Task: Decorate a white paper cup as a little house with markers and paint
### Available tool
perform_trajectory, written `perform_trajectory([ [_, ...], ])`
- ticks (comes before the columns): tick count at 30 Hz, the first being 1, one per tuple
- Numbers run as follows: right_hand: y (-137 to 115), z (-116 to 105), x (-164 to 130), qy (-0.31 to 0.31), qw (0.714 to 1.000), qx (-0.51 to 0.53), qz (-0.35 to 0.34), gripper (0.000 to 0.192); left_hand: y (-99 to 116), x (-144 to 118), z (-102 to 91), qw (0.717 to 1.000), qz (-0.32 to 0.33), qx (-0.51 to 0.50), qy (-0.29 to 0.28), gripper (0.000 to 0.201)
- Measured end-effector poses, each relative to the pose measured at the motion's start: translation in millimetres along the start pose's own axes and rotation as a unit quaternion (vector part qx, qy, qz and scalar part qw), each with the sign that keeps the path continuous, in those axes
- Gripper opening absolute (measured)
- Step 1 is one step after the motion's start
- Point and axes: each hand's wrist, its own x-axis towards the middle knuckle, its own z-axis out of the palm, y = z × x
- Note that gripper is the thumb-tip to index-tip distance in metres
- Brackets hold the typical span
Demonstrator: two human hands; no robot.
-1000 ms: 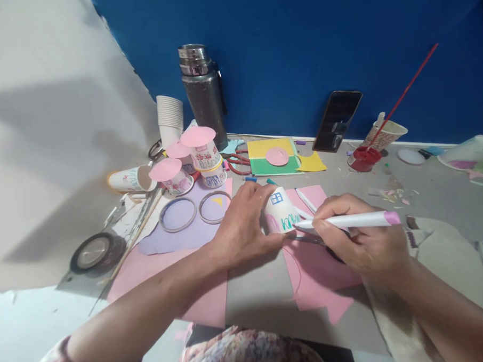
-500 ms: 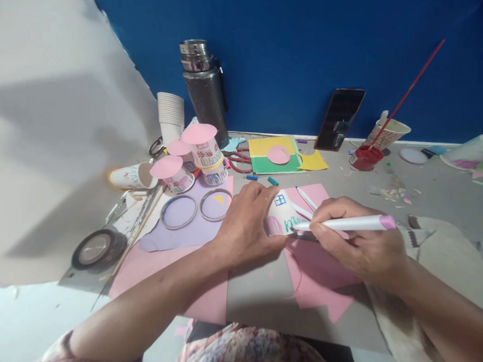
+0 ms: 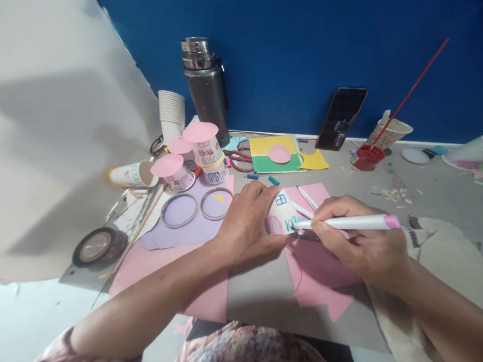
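Observation:
My left hand [image 3: 245,224] grips a small white paper cup [image 3: 282,214] lying tilted on pink paper [image 3: 315,272]. The cup shows a blue window, a pink door and green scribbles. My right hand [image 3: 359,239] holds a white marker with a pink end [image 3: 347,222]; its tip touches the cup's side by the green marks. Both hands meet at the cup, near the middle of the grey table [image 3: 436,195].
Decorated cups with pink paper lids [image 3: 198,152] and a stack of white cups [image 3: 171,114] stand at the back left beside a steel flask [image 3: 205,86]. Two tape rings [image 3: 196,207], a black tape roll [image 3: 98,247], scissors [image 3: 238,159], a phone [image 3: 342,118] and a red paint pot [image 3: 365,157] lie around.
The cup has tipped slightly lower and leftward under my left hand, and the marker tip has followed along its side. Otherwise only the view shifted a little.

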Motion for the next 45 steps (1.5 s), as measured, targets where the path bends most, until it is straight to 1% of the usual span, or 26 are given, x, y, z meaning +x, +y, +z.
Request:
perform_trajectory([
  [2,0.0,0.4,-0.5,0.004,1.0,0.0,0.007,0.011,0.7,-0.4,-0.4,1.0,-0.001,-0.002,-0.002,0.076],
  [6,-0.8,0.3,0.5,-0.009,1.0,-0.017,-0.003,0.012,2.3,-1.0,-1.2,1.0,0.011,-0.01,0.005,0.068],
  [9,-2.4,-1.0,2.4,-0.016,1.0,-0.018,0.009,0.012,1.9,-1.3,-0.2,1.0,0.016,-0.016,0.005,0.067],
  [11,-3.6,-2.2,3.7,0.002,1.0,-0.01,0.023,0.012,0.8,-1.5,1.0,1.0,0.013,-0.021,0.003,0.069],
  [14,-3.9,-4.2,4.8,0.056,0.998,0.014,0.038,0.015,-1.4,-1.9,2.7,1.0,0.009,-0.028,0.004,0.075],
  [16,-2.7,-5.4,4.9,0.082,0.995,0.024,0.045,0.016,-2.5,-2.1,3.1,0.999,0.011,-0.036,0.004,0.077],
  [24,6.4,-9.7,4.9,0.102,0.992,0.019,0.072,0.012,-1.7,-0.3,2.7,0.99,-0.021,-0.14,-0.001,0.067],
  [27,7.1,-10.9,6.2,0.108,0.991,0.025,0.068,0.013,-1.8,0.0,4.3,0.984,-0.032,-0.176,0.001,0.069],
  [31,5.0,-13.2,7.9,0.123,0.99,0.038,0.062,0.014,-2.5,1.0,5.7,0.969,-0.055,-0.238,0.021,0.072],
  [35,1.6,-15.6,9.6,0.139,0.986,0.069,0.06,0.014,-3.2,2.1,6.7,0.952,-0.08,-0.297,0.014,0.07],
  [39,0.2,-16.2,9.9,0.155,0.983,0.087,0.052,0.014,-5.5,2.2,10.0,0.943,-0.079,-0.322,0.006,0.071],
  [42,0.5,-16.5,8.9,0.157,0.983,0.078,0.056,0.014,-7.2,2.3,12.5,0.944,-0.065,-0.323,0.014,0.071],
  [45,0.6,-16.7,8.7,0.155,0.983,0.079,0.062,0.015,-8.0,2.4,14.0,0.939,-0.058,-0.339,0.019,0.072],
])
